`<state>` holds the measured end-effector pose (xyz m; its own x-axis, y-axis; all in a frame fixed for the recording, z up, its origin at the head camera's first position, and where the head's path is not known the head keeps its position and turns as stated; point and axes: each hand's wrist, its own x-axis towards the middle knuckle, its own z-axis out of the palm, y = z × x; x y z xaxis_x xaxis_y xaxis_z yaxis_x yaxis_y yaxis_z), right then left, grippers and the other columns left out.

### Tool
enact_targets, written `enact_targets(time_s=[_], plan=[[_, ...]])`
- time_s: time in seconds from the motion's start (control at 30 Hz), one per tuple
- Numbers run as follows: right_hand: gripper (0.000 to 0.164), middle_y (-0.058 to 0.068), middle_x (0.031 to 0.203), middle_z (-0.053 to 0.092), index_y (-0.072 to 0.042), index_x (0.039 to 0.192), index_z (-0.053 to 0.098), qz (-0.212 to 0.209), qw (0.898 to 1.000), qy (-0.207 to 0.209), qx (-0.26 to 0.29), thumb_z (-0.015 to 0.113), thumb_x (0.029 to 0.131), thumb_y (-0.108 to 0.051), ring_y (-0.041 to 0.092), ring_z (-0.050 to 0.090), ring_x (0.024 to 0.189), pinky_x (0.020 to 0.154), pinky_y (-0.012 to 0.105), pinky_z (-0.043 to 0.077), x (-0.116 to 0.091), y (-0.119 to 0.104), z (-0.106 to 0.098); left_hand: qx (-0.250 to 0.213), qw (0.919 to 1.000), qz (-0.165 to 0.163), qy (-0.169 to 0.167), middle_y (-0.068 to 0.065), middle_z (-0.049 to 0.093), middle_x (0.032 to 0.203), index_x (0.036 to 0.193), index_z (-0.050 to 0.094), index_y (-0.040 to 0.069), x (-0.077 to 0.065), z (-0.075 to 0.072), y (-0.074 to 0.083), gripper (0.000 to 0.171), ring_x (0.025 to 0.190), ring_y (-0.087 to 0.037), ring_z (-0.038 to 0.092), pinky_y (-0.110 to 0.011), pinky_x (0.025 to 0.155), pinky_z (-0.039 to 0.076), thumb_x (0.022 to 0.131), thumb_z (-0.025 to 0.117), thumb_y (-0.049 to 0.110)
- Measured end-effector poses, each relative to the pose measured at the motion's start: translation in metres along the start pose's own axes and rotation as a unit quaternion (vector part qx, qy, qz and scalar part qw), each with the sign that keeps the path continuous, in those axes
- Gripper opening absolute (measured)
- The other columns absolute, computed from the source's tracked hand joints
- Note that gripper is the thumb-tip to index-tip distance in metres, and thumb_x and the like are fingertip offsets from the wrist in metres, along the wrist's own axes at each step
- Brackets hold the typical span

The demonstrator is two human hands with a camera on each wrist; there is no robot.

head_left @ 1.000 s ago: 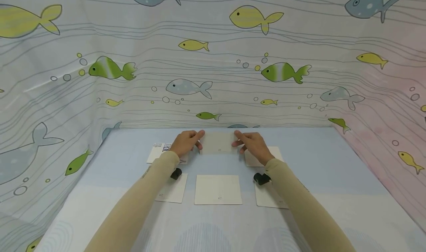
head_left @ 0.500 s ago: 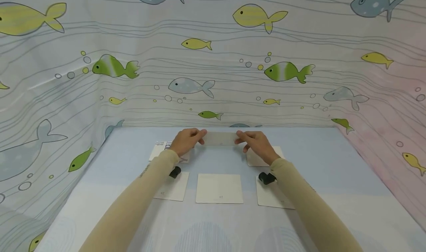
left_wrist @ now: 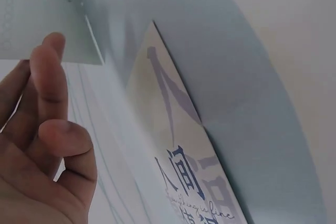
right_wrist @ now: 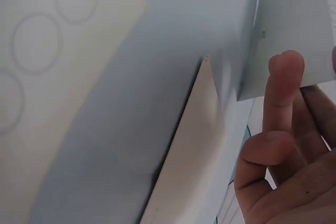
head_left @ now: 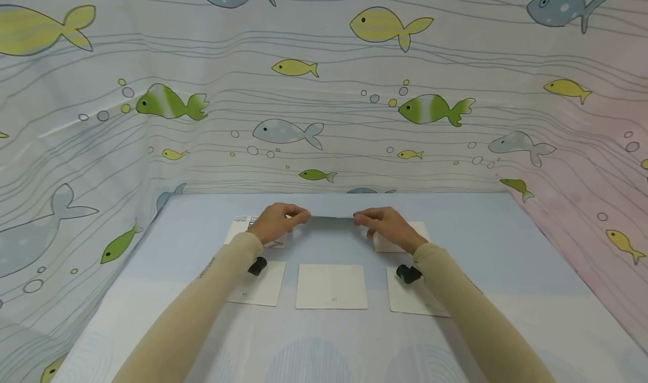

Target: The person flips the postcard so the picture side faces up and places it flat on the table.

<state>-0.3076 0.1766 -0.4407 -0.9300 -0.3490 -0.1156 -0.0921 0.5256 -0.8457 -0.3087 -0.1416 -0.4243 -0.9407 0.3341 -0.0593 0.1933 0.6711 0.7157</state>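
A thin pale card (head_left: pixel 331 217) is held up between both hands near the far edge of the table, seen almost edge-on in the head view. My left hand (head_left: pixel 275 223) pinches its left end with thumb and fingers; my right hand (head_left: pixel 392 225) pinches its right end. In the left wrist view the card's greenish-white face (left_wrist: pixel 31 19) shows by the fingertips, and in the right wrist view a small mark sits on that face (right_wrist: pixel 294 30). Beside the left hand lies a printed card (head_left: pixel 237 229) with blue characters, partly hidden. Under the right hand lies a blank-looking card (head_left: pixel 387 247).
Nearer me, a row of three whitish cards lies flat: a left card (head_left: pixel 268 287), a middle card (head_left: pixel 331 287) and a right card (head_left: pixel 410 300), the outer two partly covered by my forearms. A fish-patterned curtain (head_left: pixel 324 102) stands behind the pale blue table (head_left: pixel 455 225).
The card between my hands has tilted from showing its broad face with a small mark to nearly edge-on. My hands have shifted slightly downward in the view. The other cards stay put.
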Motion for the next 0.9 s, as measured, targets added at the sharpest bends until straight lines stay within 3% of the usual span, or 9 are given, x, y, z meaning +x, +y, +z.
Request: enact_targets(time_s=[0.23, 0.43, 0.67, 0.9], plan=[[0.048, 0.003, 0.111, 0.072, -0.014, 0.132, 0.069, -0.005, 0.999, -0.019, -0.034, 0.066, 0.097, -0.047, 0.020, 0.064, 0.081, 0.092, 0.043, 0.041, 0.000, 0.006, 0.002, 0.028, 0.9988, -0.001, -0.039, 0.001, 0.072, 0.120, 0.127, 0.072, 0.014, -0.003, 0.004, -0.007, 0.040, 0.103, -0.019, 0.062, -0.042, 0.093, 0.049, 0.103, 0.059, 0.043], [0.041, 0.000, 0.122, 0.069, -0.020, 0.126, 0.073, 0.007, 0.995, -0.013, -0.094, 0.068, 0.096, -0.047, 0.019, 0.056, 0.093, 0.080, 0.036, 0.046, 0.000, 0.006, 0.008, 0.060, 0.9969, -0.002, -0.051, -0.006, 0.067, 0.132, 0.126, 0.073, 0.014, -0.004, 0.009, -0.010, 0.036, 0.122, -0.027, 0.059, -0.047, 0.105, 0.043, 0.102, 0.061, 0.039], [0.035, 0.004, 0.132, 0.066, -0.020, 0.124, 0.074, 0.004, 0.990, -0.016, -0.137, 0.067, 0.098, -0.041, 0.022, 0.058, 0.114, 0.096, 0.044, 0.047, -0.002, 0.002, 0.014, 0.081, 0.9946, -0.002, -0.065, -0.010, 0.066, 0.132, 0.125, 0.072, 0.010, -0.005, 0.014, -0.008, 0.034, 0.132, -0.032, 0.053, -0.048, 0.112, 0.037, 0.101, 0.063, 0.032], [0.035, 0.008, 0.136, 0.064, -0.017, 0.127, 0.073, 0.001, 0.988, -0.023, -0.150, 0.066, 0.099, -0.036, 0.026, 0.057, 0.123, 0.099, 0.045, 0.047, -0.004, 0.001, 0.018, 0.095, 0.9934, -0.006, -0.065, -0.010, 0.067, 0.131, 0.126, 0.071, 0.009, -0.006, 0.017, -0.006, 0.033, 0.130, -0.032, 0.055, -0.047, 0.110, 0.039, 0.101, 0.065, 0.030]])
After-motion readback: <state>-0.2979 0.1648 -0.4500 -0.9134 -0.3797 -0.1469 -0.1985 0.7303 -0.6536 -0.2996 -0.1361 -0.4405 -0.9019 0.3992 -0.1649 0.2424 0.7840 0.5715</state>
